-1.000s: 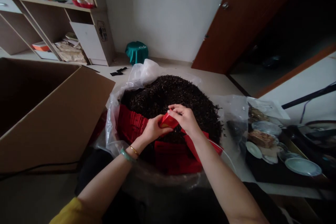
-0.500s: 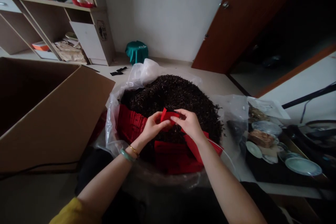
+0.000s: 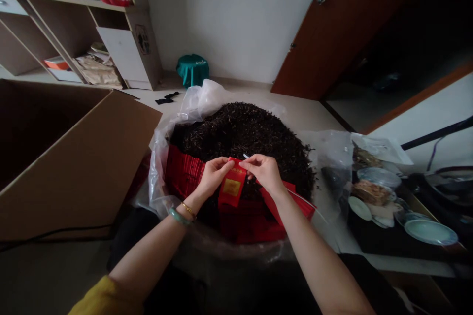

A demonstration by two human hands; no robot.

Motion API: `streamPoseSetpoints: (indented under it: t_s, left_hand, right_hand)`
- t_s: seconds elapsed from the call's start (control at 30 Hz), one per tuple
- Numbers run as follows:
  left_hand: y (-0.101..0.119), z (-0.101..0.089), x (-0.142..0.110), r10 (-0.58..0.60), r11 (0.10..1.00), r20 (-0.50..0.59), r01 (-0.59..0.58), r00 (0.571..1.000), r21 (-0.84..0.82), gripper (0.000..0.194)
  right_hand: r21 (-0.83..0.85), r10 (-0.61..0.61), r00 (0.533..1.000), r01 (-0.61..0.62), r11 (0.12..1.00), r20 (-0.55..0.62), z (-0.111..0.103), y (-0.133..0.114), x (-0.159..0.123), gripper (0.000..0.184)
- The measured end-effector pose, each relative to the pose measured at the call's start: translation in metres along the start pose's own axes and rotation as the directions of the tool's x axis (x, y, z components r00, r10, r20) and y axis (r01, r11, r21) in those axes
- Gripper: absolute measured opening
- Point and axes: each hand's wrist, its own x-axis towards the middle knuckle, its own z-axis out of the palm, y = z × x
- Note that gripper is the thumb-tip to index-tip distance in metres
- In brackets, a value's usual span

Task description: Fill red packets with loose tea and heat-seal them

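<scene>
A small flat red packet point(image 3: 231, 187) with a gold label hangs between my hands, its front facing me. My left hand point(image 3: 215, 174) pinches its upper left edge between thumb and fingers. The fingers of my right hand point(image 3: 264, 172) are closed at its upper right corner, and a small whitish sliver point(image 3: 246, 156) shows at their tips; what it is I cannot tell. Below and behind lies a big heap of dark dry leaves point(image 3: 247, 123) that look like loose tea. Stacked red packets point(image 3: 183, 172) rest on the heap at left, with more red packets point(image 3: 251, 226) in front and under my right forearm.
Clear plastic sheeting point(image 3: 158, 167) lines the round container of leaves. An open cardboard box point(image 3: 81, 157) stands at left. On the right, a dark tray point(image 3: 373, 241) carries dishes and a plastic tub. A teal-covered stool or bin point(image 3: 192, 70) stands by the wall.
The red packet, folded or tilted between my fingers before, now hangs flat with its gold label showing. My right fingers have shifted to its top corner, and a whitish sliver has appeared there.
</scene>
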Motion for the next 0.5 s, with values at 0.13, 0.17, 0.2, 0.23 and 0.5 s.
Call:
streamPoseSetpoints:
  t_s: [0.13, 0.17, 0.2, 0.23, 0.5]
  left_hand:
    - [0.001, 0.000, -0.001, -0.037, 0.999, 0.027, 0.037, 0.999, 0.008, 0.040]
    - [0.001, 0.001, -0.001, -0.035, 0.999, 0.026, 0.035, 0.999, 0.012, 0.040]
    - [0.001, 0.001, -0.001, -0.034, 0.999, 0.029, 0.033, 0.999, 0.012, 0.040]
    - [0.001, 0.001, -0.001, -0.035, 0.999, 0.033, 0.034, 0.999, 0.004, 0.040]
    - [-0.002, -0.003, 0.001, -0.276, 0.953, 0.270, 0.300, 0.923, -0.051, 0.052]
  right_hand:
    - [-0.049, -0.001, 0.999, 0.003, 0.999, 0.044, 0.001, 0.001, -0.001, 0.031]
    - [-0.062, 0.001, 0.998, 0.003, 0.998, 0.062, 0.001, 0.001, 0.000, 0.032]
    - [-0.076, 0.001, 0.997, 0.005, 0.997, 0.078, 0.001, 0.002, 0.000, 0.031]
    - [-0.090, -0.003, 0.996, 0.011, 0.996, 0.086, 0.000, 0.003, 0.001, 0.031]
    - [-0.144, -0.040, 0.999, 0.044, 0.989, 0.029, -0.001, 0.017, 0.008, 0.028]
